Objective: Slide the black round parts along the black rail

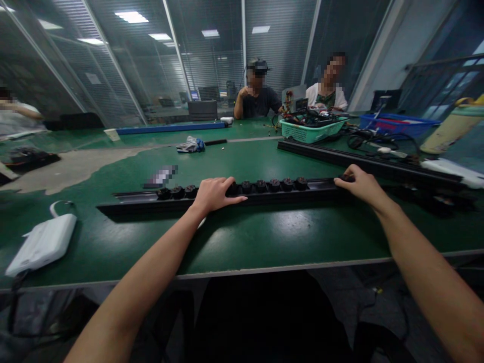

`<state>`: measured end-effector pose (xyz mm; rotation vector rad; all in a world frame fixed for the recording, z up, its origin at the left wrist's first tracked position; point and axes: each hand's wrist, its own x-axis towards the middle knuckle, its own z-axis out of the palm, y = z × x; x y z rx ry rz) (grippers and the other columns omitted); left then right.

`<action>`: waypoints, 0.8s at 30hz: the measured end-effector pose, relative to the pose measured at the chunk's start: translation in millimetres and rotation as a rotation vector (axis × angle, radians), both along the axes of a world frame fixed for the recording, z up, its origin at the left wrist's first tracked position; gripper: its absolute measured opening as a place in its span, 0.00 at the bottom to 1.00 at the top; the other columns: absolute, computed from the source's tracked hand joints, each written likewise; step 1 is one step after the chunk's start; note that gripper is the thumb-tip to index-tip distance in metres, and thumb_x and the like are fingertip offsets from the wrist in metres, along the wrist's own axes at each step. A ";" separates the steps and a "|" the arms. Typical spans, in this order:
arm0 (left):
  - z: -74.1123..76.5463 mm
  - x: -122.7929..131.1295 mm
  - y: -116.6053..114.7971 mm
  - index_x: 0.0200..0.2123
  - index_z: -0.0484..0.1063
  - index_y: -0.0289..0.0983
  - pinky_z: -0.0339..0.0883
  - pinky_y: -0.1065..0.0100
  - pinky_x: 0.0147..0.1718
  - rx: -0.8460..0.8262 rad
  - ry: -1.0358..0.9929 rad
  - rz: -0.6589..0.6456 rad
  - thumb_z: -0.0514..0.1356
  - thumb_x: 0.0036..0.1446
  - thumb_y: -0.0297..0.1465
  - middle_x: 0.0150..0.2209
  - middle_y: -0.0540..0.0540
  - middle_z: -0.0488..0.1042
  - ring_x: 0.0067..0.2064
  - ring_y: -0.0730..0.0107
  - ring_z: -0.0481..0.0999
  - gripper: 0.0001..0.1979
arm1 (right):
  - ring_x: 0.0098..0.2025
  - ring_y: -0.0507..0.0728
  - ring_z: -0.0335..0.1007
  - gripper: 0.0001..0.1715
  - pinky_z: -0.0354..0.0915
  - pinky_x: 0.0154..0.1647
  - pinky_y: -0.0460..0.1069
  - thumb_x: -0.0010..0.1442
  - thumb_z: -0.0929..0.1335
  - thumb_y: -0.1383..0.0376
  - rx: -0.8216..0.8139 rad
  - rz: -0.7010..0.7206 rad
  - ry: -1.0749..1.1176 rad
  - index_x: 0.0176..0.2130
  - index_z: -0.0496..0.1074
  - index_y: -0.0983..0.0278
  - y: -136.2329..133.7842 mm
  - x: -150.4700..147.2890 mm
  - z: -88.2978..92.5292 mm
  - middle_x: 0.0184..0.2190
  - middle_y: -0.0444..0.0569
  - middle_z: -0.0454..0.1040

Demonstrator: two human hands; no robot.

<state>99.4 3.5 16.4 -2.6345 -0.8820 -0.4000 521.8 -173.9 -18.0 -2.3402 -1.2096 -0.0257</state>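
Both hands, left hand (pixel 215 194) and right hand (pixel 361 184), on the black rail (pixel 264 194)

Wearer's own body, as seen from the head camera. Two limbs show, both bare from the lower picture edge to the fingertips. (a) The left forearm (pixel 151 282) is long, slender and smooth and narrows evenly to the wrist. (b) The left hand (pixel 214 195) has faintly ridged knuckles and close-set fingers (pixel 229 182); the thumb is the one digit outlined in full. (c) The right forearm (pixel 427 272) looks broadest at the picture edge and tapers to a narrow wrist. (d) The right hand (pixel 361 185) has a rounded back, and its fingers (pixel 342 180) show only in part. (e) A dark mass (pixel 260 317) lies between the arms under the bench (pixel 264 242) edge; whether it is clothing cannot be told.
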 end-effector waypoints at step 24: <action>-0.5 1.1 0.6 0.48 0.70 0.39 0.52 0.66 0.30 0.008 -0.002 -0.006 0.42 0.53 0.65 0.38 0.42 0.78 0.38 0.57 0.76 0.40 | 0.45 0.67 0.68 0.23 0.57 0.44 0.57 0.52 0.64 0.43 -0.118 -0.139 -0.031 0.38 0.63 0.57 -1.1 -3.7 8.0 0.42 0.55 0.74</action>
